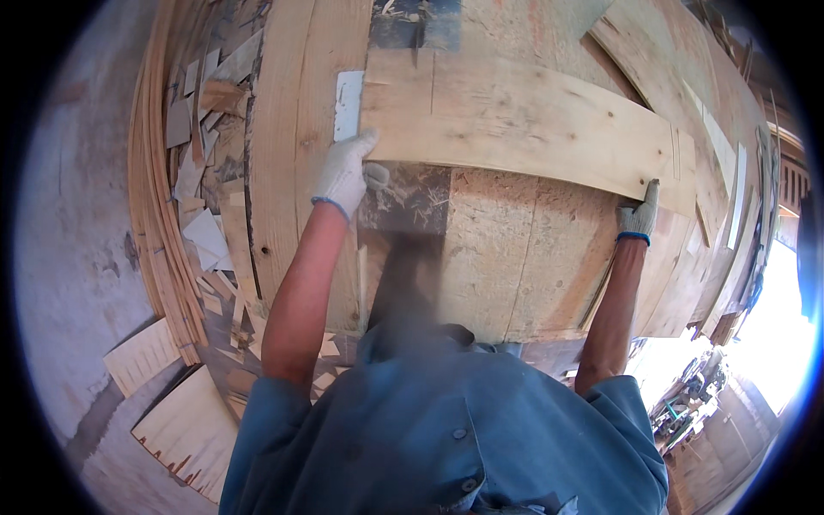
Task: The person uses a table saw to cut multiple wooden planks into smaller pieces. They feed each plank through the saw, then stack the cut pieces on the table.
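A wide, pale wooden board with small knots lies crosswise in front of me, its near edge lifted or bowed slightly off the surface. My left hand, in a white knit glove, is closed on the board's near left corner, with the thumb on the edge. Far to the right, my gloved right hand grips the near edge close to the other end. Its fingers are partly hidden by the board. A small white strip lies just beyond my left hand.
Beneath the board is a wooden work surface with a dark, sawdust-strewn strip. Long thin slats and offcuts are heaped at the left. Cut panels lean at the lower left. More planks lie at the far right.
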`<state>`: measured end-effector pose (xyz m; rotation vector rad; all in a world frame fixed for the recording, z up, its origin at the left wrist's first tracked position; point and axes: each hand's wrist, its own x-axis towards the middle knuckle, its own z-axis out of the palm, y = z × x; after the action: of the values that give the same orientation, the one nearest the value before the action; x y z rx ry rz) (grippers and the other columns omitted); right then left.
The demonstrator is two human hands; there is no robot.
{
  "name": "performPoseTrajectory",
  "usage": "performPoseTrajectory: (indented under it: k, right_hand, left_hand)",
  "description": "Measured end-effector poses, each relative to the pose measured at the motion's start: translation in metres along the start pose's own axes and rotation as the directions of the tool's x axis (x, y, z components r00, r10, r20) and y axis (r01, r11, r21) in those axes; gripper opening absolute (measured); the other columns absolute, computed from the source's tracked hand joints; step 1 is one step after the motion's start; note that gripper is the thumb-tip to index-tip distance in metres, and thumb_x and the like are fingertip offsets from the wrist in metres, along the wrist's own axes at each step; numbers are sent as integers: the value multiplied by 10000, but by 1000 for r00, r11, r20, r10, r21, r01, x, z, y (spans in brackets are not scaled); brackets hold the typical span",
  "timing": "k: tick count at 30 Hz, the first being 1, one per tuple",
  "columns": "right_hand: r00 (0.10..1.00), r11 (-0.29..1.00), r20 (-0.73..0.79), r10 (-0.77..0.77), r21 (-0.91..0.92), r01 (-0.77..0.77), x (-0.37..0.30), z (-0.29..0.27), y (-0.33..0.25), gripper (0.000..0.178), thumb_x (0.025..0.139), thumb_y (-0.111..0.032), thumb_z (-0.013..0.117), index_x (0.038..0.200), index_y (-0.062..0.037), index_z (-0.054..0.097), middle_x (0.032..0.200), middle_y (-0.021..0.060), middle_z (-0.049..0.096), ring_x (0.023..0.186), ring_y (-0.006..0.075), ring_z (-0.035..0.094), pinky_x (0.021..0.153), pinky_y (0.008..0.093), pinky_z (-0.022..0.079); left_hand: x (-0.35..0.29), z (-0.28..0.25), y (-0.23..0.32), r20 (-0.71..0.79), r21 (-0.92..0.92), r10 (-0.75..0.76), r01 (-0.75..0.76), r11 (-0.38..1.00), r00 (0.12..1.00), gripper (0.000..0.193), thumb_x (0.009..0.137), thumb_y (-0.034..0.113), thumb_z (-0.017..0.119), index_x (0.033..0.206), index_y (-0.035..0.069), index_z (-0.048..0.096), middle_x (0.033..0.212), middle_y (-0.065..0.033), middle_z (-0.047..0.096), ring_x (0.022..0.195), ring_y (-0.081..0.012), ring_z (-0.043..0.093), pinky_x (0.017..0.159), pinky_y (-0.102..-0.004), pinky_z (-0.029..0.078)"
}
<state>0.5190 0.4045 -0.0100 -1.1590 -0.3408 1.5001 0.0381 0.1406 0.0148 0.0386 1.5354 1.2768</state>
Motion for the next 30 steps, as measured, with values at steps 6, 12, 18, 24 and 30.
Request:
performPoseTrajectory:
  k: [6, 12, 18, 24, 30]
  right_hand:
    - [1000, 999, -1, -16, 38, 16, 11, 6, 5, 266, 925, -222, 640, 1160, -101, 610, 1119, 55, 658, 995, 202, 644, 825, 362, 573]
    - [1000, 1000, 11, -9, -16, 9, 22, 5, 3, 290, 922, -236, 644, 1169, -90, 607, 1123, 56, 656, 986, 205, 646, 813, 352, 573]
    - [999, 999, 4, -32, -27, 32, 13, 25, 4, 317, 919, -248, 650, 1183, -81, 599, 1133, 65, 651, 981, 207, 650, 804, 343, 576]
    - [994, 994, 10, -106, -20, 106, 27, 32, 3, 320, 910, -230, 663, 1188, -88, 593, 1140, 67, 648, 990, 206, 649, 823, 345, 581]
    - [996, 996, 26, -81, 26, 80, 36, 33, 6, 322, 908, -212, 663, 1196, -91, 588, 1137, 70, 652, 995, 214, 647, 830, 366, 581]
  left_hand:
    - [3, 9, 9, -46, -17, 0, -1, 1000, 999, 411, 900, 326, 618, 1094, -36, 601, 877, -133, 653, 479, -208, 603, 401, -304, 469]
    - [15, 7, 11, -56, -57, -29, 26, 998, 998, 308, 881, 271, 653, 1058, 22, 616, 844, -114, 667, 400, -219, 567, 343, -309, 455]
    - [20, 10, 19, -61, -30, 3, -5, 1000, 998, 282, 886, 232, 647, 1076, 27, 616, 901, -88, 661, 473, -209, 595, 371, -318, 479]
    - [35, 8, 16, -25, -66, 49, -51, 997, 998, 298, 888, 226, 641, 1109, 28, 618, 978, -74, 656, 656, -172, 629, 459, -298, 505]
    - [40, 9, 19, 2, -27, 74, -74, 997, 997, 327, 903, 317, 611, 1014, 9, 604, 790, -99, 647, 433, -183, 573, 392, -305, 446]
